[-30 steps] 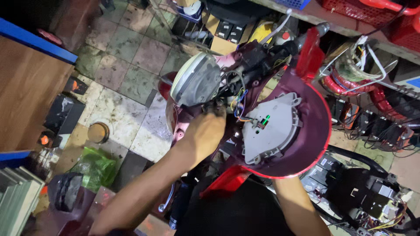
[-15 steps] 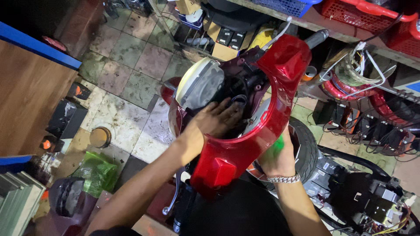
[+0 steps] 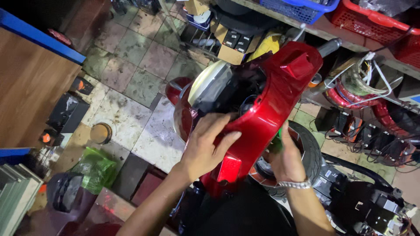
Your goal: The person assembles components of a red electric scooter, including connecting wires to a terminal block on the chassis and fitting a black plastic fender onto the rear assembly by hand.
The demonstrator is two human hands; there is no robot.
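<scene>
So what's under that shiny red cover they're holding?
Below the red cover, a round headlight and some dark parts with wiring peek out at its left edge. Everything else beneath is hidden by the cover and both hands.

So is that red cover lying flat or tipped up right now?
Tipped up: the red cover slants, held between the left hand and right hand.
</scene>
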